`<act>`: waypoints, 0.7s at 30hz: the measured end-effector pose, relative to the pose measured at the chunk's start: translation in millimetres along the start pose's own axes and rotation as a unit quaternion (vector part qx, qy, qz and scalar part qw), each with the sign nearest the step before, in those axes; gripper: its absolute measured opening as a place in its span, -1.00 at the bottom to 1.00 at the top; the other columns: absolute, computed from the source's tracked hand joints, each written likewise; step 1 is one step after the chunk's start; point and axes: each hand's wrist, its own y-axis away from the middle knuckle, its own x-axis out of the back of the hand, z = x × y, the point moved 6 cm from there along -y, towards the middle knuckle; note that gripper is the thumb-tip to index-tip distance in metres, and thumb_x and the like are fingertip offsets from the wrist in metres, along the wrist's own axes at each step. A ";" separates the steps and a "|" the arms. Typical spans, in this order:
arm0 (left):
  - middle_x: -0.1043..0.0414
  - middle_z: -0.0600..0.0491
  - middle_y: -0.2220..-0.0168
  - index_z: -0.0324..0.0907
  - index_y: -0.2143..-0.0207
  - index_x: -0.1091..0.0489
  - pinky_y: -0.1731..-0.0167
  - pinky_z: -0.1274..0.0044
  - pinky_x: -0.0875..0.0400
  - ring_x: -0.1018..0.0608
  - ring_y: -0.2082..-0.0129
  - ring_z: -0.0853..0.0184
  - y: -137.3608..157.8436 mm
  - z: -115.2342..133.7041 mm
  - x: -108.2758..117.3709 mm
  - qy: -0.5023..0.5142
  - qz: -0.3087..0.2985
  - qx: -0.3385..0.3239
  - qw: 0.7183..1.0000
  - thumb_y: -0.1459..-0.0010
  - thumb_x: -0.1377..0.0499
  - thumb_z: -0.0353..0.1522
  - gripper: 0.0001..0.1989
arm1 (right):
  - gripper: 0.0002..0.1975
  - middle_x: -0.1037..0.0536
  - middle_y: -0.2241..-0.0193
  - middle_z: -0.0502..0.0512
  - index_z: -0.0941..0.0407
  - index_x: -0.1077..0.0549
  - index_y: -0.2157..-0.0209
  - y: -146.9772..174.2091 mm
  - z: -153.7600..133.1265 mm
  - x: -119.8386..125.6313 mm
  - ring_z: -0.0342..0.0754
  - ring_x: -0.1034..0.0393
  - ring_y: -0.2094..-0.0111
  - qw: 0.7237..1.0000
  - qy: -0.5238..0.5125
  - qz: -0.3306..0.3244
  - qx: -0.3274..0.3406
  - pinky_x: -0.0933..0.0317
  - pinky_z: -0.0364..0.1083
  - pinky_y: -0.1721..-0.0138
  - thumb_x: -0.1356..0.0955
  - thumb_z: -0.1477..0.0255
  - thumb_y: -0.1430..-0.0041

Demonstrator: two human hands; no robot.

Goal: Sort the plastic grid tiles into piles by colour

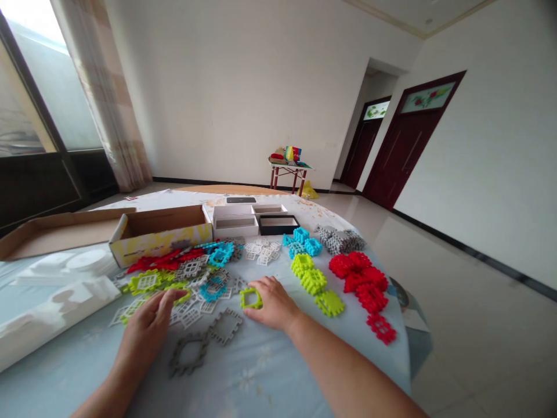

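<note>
My right hand [276, 305] grips a lime-green square interlocking building frame [245, 298] between thumb and fingers, just above the cloth. On the left, my left hand [148, 325] has its thumb and fingers closed at the edge of another lime-green building piece [181, 287], partly hidden by the fingers. Around it lies a mixed heap with white lattice windows [190, 317], a blue piece [212, 289], grey lattice pieces [191, 267] and red pieces [169, 259]. Two grey open frames, one dark [176, 355] and one lighter [235, 318], lie between my forearms.
Sorted piles stand to the right: lime-green [312, 281], blue [311, 247], grey [342, 240] and red [369, 296]. Behind the heap are a cardboard box [161, 235], small white boxes [236, 226], a black tray [279, 224] and a phone [241, 200]. White foam packaging [56, 307] lies left.
</note>
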 end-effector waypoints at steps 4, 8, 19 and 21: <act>-0.52 0.05 0.29 -0.14 0.37 -0.46 0.22 0.51 -0.37 -0.50 0.24 0.26 -1.2 1.5 0.9 0.002 0.009 0.001 1.000 -0.01 0.03 -0.05 -0.58 | -0.51 -0.38 0.06 0.13 0.10 -0.33 0.03 2.9 -2.8 9.1 0.02 -0.23 0.04 0.999 -0.008 -0.021 0.042 -0.09 -0.03 -0.02 -0.37 0.43 0.08; -0.52 0.05 0.29 -0.13 0.37 -0.46 0.19 0.49 -0.37 -0.50 0.23 0.25 -2.3 -2.1 -2.4 0.001 -0.001 0.011 1.000 0.00 0.02 -0.05 -0.58 | -0.42 -0.29 -0.03 0.19 0.10 -0.28 -0.03 7.3 -0.9 8.2 0.07 -0.20 0.00 0.999 0.012 -0.033 0.016 -0.09 0.00 -0.03 -0.38 0.36 0.09; -0.51 0.06 0.27 -0.07 0.42 -0.45 0.18 0.42 -0.38 -0.51 0.22 0.19 -3.3 -0.9 0.9 -0.019 -0.002 0.020 1.000 0.05 0.06 -0.01 -0.56 | -0.57 -0.44 0.30 0.10 0.05 -0.40 0.15 8.2 2.9 12.4 0.05 -0.29 0.20 0.996 0.087 0.005 -0.036 -0.18 0.01 0.12 -0.41 0.26 0.12; -0.51 0.07 0.28 -0.06 0.40 -0.45 0.14 0.40 -0.35 -0.50 0.20 0.19 -4.0 -3.9 -0.4 -0.018 -0.007 0.032 0.999 0.06 0.06 0.00 -0.56 | -0.53 -0.45 0.27 0.11 0.06 -0.38 0.10 14.5 4.3 28.1 0.05 -0.29 0.18 0.996 0.078 0.025 -0.039 -0.18 0.00 0.12 -0.40 0.28 0.12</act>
